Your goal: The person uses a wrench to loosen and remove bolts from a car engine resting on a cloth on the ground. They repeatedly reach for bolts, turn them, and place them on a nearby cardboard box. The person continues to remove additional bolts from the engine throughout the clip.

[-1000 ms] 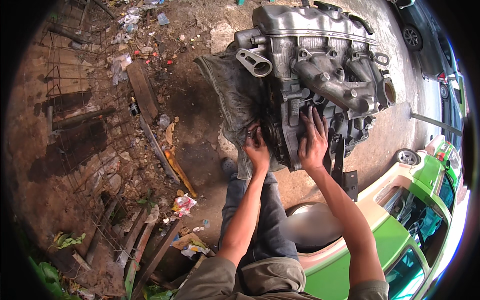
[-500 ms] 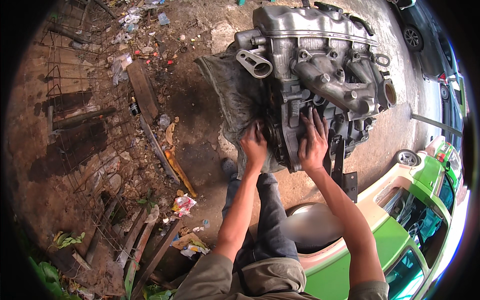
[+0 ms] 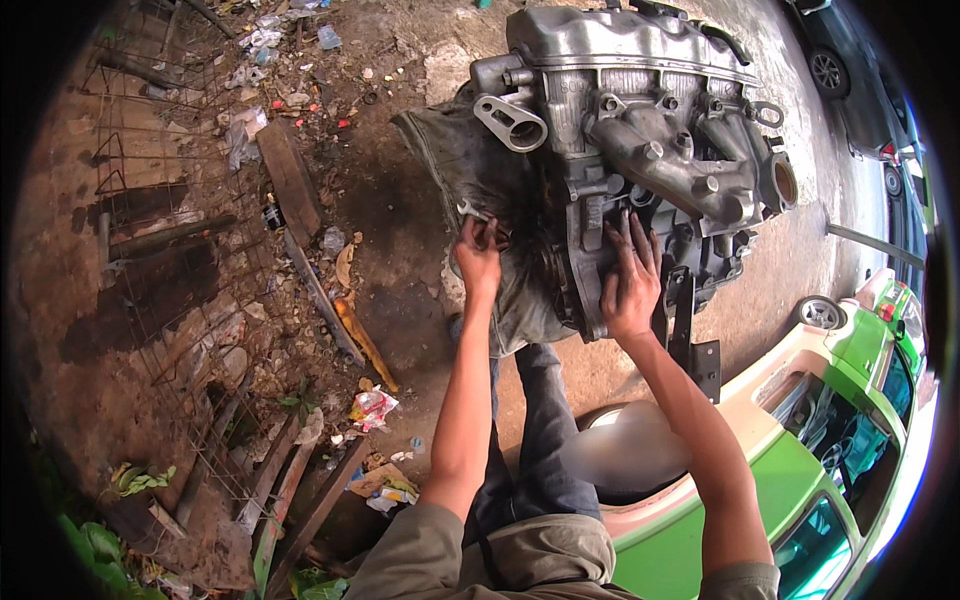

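Note:
An engine (image 3: 640, 60) with cast metal housings and a manifold rests on a dark, greasy cloth (image 3: 450, 160) in the upper middle. My left hand (image 3: 478, 255) is closed round a silver wrench (image 3: 473, 211), held over the cloth to the left of the engine, with the wrench's open end showing above my fingers. My right hand (image 3: 630, 275) lies against the lower front of the engine with its fingers extended and slightly apart, beside a black metal bracket (image 3: 705, 370).
Wire mesh (image 3: 150, 150), wooden boards (image 3: 288, 180) and scattered litter (image 3: 373, 408) lie on the ground at left. A green and cream vehicle (image 3: 680, 540) stands at lower right, and a dark car (image 3: 850, 110) at upper right. My legs are below the engine.
My left hand has moved left and up from beside the engine, and the wrench in it has come clearly into sight. My right hand stays at the engine.

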The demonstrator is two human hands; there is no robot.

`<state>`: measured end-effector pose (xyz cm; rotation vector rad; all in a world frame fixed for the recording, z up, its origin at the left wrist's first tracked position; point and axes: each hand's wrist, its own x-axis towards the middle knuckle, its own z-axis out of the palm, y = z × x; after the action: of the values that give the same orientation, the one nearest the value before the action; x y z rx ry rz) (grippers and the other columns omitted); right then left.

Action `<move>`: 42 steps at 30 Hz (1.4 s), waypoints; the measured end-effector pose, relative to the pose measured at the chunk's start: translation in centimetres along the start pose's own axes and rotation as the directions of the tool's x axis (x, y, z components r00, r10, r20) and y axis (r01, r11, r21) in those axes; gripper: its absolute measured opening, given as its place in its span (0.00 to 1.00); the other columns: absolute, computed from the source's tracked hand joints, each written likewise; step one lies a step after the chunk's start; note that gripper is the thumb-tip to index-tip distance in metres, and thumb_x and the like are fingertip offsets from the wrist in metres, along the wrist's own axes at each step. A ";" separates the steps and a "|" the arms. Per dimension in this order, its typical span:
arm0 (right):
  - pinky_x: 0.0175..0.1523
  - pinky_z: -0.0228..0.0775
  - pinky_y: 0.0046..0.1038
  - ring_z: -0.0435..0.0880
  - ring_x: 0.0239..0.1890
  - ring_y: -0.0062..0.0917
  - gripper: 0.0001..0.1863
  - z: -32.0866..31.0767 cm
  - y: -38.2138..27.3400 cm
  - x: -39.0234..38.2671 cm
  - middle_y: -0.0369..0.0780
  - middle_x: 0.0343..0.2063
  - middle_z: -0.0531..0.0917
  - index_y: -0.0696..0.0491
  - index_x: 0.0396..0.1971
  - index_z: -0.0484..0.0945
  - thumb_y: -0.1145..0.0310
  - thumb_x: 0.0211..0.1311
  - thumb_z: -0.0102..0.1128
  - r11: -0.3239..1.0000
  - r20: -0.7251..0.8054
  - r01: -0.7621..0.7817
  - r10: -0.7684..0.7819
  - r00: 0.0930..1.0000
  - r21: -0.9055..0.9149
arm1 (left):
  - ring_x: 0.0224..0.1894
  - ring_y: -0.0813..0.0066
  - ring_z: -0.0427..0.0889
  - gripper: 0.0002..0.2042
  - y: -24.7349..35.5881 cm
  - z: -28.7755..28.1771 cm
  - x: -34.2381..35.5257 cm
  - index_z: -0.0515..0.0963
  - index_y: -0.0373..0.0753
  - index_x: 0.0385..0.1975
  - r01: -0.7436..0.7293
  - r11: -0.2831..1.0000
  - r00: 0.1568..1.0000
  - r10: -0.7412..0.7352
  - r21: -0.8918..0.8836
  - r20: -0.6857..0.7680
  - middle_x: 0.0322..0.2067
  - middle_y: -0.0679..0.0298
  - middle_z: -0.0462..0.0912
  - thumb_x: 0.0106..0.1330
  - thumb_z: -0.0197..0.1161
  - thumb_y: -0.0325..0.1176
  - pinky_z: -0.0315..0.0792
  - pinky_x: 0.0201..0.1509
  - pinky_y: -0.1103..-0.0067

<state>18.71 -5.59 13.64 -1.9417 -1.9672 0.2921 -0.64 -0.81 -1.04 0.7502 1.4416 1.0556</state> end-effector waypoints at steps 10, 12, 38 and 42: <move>0.77 0.46 0.49 0.62 0.73 0.42 0.35 0.0 -0.2 0.0 0.47 0.68 0.69 0.57 0.61 0.73 0.79 0.45 0.47 1.000 -0.005 -0.001 0.001 1.000 -0.002 | 0.42 0.78 0.81 0.08 -1.8 3.9 -6.2 0.75 0.28 0.47 -0.111 0.966 0.948 0.032 -0.235 -0.316 0.40 0.59 0.85 0.74 0.57 0.25 0.74 0.49 0.80; 0.77 0.46 0.50 0.62 0.73 0.42 0.35 0.0 -0.2 0.0 0.47 0.68 0.69 0.57 0.60 0.74 0.79 0.45 0.47 1.000 -0.011 -0.001 0.001 1.000 0.006 | 0.43 0.77 0.80 0.08 -1.8 4.5 -6.6 0.75 0.28 0.47 -0.136 0.953 0.944 0.042 -0.272 -0.327 0.42 0.58 0.84 0.75 0.57 0.25 0.74 0.50 0.80; 0.76 0.45 0.50 0.63 0.73 0.43 0.35 0.0 -0.3 0.0 0.49 0.66 0.71 0.57 0.61 0.74 0.78 0.45 0.46 1.000 -0.006 -0.001 0.001 1.000 0.002 | 0.26 0.63 0.84 0.07 -0.3 2.2 0.4 0.80 0.31 0.40 -0.019 0.996 0.999 0.017 0.092 0.028 0.28 0.57 0.85 0.62 0.64 0.20 0.76 0.32 0.71; 0.77 0.45 0.50 0.62 0.73 0.43 0.34 0.0 -0.2 0.1 0.49 0.66 0.70 0.57 0.60 0.74 0.78 0.46 0.46 1.000 -0.012 0.006 -0.006 1.000 0.001 | 0.22 0.75 0.82 0.08 1.1 -0.2 4.7 0.78 0.32 0.40 0.378 0.923 0.863 -0.381 0.075 0.333 0.26 0.63 0.83 0.67 0.67 0.29 0.71 0.23 0.78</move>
<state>18.53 -5.48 13.69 -1.9330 -1.9645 0.2791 -1.66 3.79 -1.92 0.5859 1.2241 0.5803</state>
